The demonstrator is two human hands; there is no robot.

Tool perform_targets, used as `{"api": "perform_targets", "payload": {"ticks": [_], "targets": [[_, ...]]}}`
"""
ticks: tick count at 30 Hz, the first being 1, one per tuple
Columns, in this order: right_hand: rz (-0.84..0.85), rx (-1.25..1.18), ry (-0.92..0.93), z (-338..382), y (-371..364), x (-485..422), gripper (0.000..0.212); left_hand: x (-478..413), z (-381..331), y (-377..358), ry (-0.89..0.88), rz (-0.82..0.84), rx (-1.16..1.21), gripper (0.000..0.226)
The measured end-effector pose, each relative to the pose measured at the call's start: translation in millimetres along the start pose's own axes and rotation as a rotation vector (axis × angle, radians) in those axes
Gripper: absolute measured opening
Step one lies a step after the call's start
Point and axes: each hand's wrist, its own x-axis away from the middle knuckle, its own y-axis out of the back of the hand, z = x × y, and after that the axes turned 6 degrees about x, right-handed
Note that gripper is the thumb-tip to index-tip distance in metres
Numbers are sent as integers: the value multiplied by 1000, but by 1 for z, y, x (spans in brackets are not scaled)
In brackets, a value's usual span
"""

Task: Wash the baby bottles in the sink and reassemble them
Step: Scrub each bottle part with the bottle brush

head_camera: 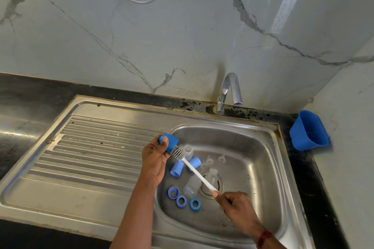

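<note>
I have the blue cap (169,143) in the left hand (154,160), thumb across its closed end and fingers curled behind. It is raised over the bowl's edge, up and left of the drain (210,185). The cap's open mouth is turned towards the drain so the bottle brush (178,152) can run straight in. The bristle head sits at that mouth, partly inside as far as I can tell. The right hand (235,205) is closed round the far tip of the white handle, just down and right of the drain. Holding it that far back gives me a long stroke but, I judge, looser control of the head.

The other parts lie around the drain, all within reach for scrubbing:
- One clear bottle (213,173) rests over the drain itself.
- A second bottle (191,186) lies on its side just left of it.
- A third bottle (188,150) stands upright further up-left, beside the bristles.
- Two spare caps (175,170) lie tipped over, left of the drain and a little above it.
- The clear teats (221,157) lie just above the drain.
- Three blue rings (181,201) lie flat in a row down-left of it.

Nothing is reassembled yet, so I take this as mid-wash.

The tap (228,91) stands well beyond the drain at the back rim, and I see no stream from it. A blue holder (308,130) hangs on the wall far to the drain's right.
</note>
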Motion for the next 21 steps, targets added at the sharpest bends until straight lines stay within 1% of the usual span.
{"api": "perform_targets", "payload": {"ticks": [4,5,6,8,9,10,13,17,18,21], "targets": [[-21,-48,-133,-4,-4,1,56,4,0,2,23,-96,10,87],[-20,-56,-170,-7,-3,0,56,5,0,4,38,-129,14,81],[-23,-62,-206,-11,-2,0,57,5,1,5,57,-160,20,68],[-36,-47,-242,-17,0,2,61,7,0,5,95,-203,30,29],[-44,-37,-236,-18,1,3,61,8,1,5,112,-209,25,18],[-53,-36,-220,-18,3,3,61,8,2,5,131,-209,18,14],[-82,-30,-152,-12,13,-1,60,10,5,4,188,-177,2,28],[-109,24,-51,-8,29,-15,75,9,9,8,171,-106,-128,39],[-109,43,-33,-7,33,-18,76,9,10,9,153,-96,-173,42],[-84,127,22,-4,42,-24,65,9,10,9,94,-97,-297,47]]}}
